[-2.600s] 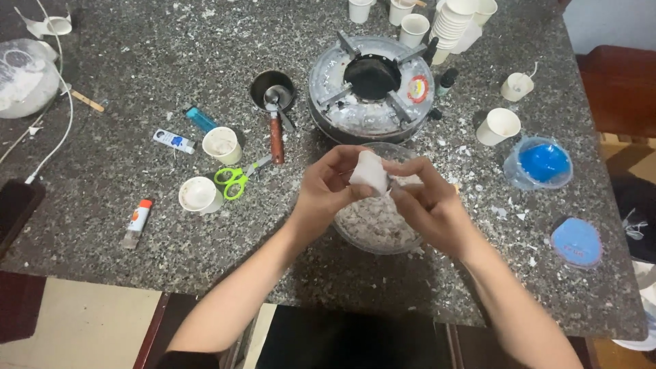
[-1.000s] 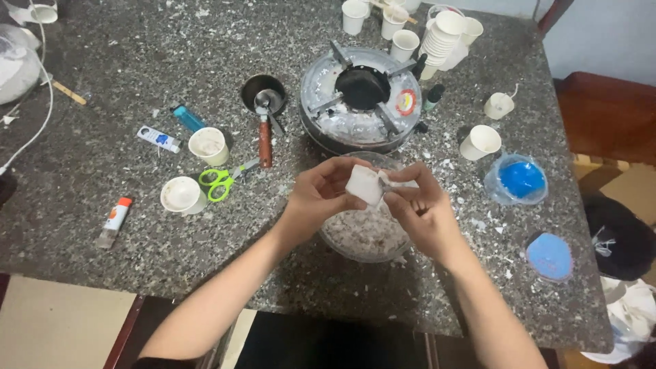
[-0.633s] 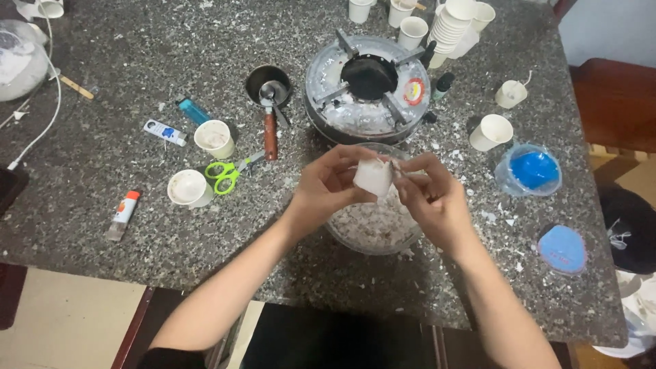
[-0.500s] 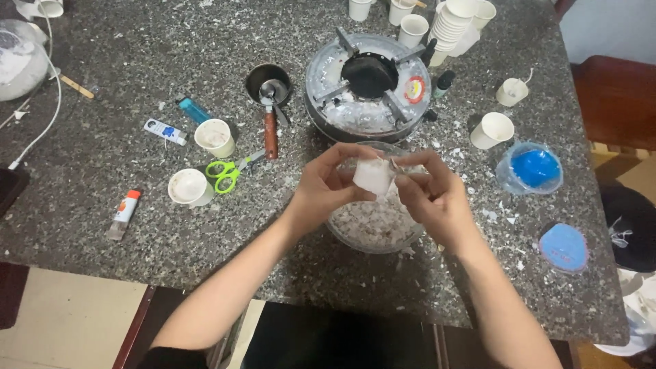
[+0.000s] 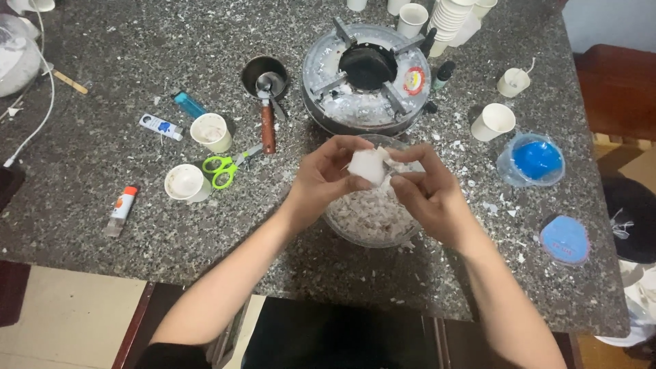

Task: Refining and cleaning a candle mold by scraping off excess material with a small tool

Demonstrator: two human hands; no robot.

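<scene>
Head view, looking down on a speckled granite bench (image 5: 102, 198). At centre frame, the left hand (image 5: 321, 179) and right hand (image 5: 427, 195) are both closed on a white wax chunk (image 5: 367, 165), fingers pinching it from either side, held directly above a clear glass bowl (image 5: 372, 236). The bowl contains broken white wax pieces (image 5: 369, 212); the hands cover its upper rim. Above centre stands a round gas burner (image 5: 367, 76), its tray littered with white flakes. Left of the burner lies a small dark pan (image 5: 265, 75) with a wooden handle. Further left: two paper cups (image 5: 211, 132), green-handled scissors (image 5: 224, 169), a blue lighter (image 5: 188, 104), and a glue stick (image 5: 121, 208) at lower left. At right, a clear container (image 5: 535, 160) holds blue material; its blue lid (image 5: 564, 239) lies lower right. A stack of paper cups (image 5: 451, 17) occupies the upper edge.
</scene>
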